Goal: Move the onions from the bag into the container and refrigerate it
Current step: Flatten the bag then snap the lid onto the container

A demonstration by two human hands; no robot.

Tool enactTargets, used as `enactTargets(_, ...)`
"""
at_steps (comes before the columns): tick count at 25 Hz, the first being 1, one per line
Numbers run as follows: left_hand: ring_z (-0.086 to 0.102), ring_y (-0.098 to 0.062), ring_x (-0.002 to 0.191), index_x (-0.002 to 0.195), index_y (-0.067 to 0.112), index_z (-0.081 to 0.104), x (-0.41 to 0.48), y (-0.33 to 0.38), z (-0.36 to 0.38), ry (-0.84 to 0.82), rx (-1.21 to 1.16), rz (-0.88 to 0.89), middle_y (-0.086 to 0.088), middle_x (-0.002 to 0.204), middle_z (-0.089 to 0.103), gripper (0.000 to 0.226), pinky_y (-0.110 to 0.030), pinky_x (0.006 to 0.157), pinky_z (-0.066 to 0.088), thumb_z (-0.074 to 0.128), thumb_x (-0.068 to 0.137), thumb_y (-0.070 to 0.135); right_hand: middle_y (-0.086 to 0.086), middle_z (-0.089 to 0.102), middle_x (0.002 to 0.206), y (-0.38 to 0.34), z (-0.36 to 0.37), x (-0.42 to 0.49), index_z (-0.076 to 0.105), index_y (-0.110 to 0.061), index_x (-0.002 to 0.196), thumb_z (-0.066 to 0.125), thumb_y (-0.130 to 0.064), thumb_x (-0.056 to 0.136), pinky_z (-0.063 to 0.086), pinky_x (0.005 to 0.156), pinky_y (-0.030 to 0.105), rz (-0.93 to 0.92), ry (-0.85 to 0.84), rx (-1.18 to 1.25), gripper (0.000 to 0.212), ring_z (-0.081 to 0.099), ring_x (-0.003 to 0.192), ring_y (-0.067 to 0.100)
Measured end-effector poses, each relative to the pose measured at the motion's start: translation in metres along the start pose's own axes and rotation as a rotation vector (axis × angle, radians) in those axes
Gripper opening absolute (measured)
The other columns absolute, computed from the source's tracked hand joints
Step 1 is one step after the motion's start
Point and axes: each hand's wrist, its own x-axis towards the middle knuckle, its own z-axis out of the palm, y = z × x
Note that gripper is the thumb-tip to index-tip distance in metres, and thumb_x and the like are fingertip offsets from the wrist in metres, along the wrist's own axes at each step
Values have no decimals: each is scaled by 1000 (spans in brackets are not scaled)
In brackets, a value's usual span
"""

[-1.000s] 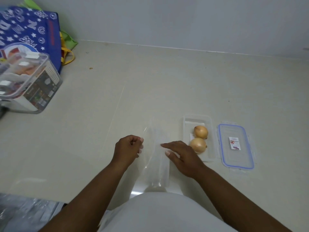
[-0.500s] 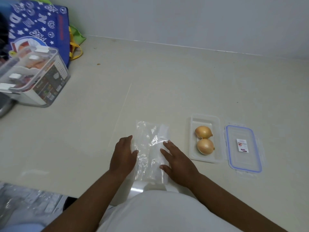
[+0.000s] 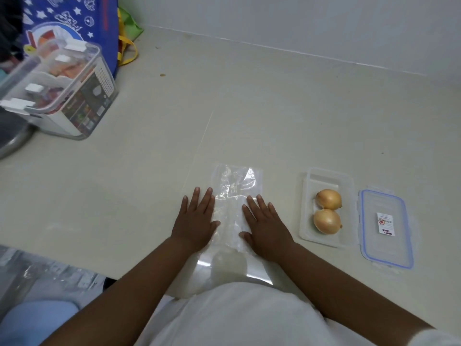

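Note:
An empty clear plastic bag (image 3: 234, 193) lies flat on the pale counter in front of me. My left hand (image 3: 195, 221) rests palm down on its left edge, fingers spread. My right hand (image 3: 265, 227) lies palm down on its right part, fingers apart. Neither hand grips anything. To the right stands a clear rectangular container (image 3: 305, 208) with two yellow onions in it, one onion (image 3: 328, 199) farther and the other onion (image 3: 327, 221) nearer. Its blue-rimmed lid (image 3: 385, 228) lies flat just right of it.
A large clear storage box (image 3: 59, 96) with white clips stands at the far left, in front of a blue printed shopping bag (image 3: 69, 21). A grey round object (image 3: 12, 141) sits at the left edge. The wall (image 3: 299, 21) bounds the counter at the back.
The bag went from held up on edge to lying flat. Both hands have opened and pressed down on it, sliding forward along it. The view has shifted to the left.

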Motion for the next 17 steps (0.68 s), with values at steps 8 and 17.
enactTargets(8, -10, -33, 148, 153, 14, 3, 60, -55, -25, -70, -31, -2, -1, 163, -10, 72, -53, 119, 3, 29, 97, 52, 8, 3, 163, -4, -25, 78, 15, -11, 152, 42, -51, 94, 7, 120, 51, 40, -39, 42, 74, -2, 149, 29)
enactTargets(17, 8, -33, 149, 147, 2, 28, 50, -41, -34, 196, -221, 5, -13, 162, 13, 65, -48, 120, 13, 51, 95, 32, 13, 19, 160, -13, -34, 46, 32, -6, 147, 49, -46, 94, 14, 119, 49, -62, 207, 110, 69, 8, 149, 33)
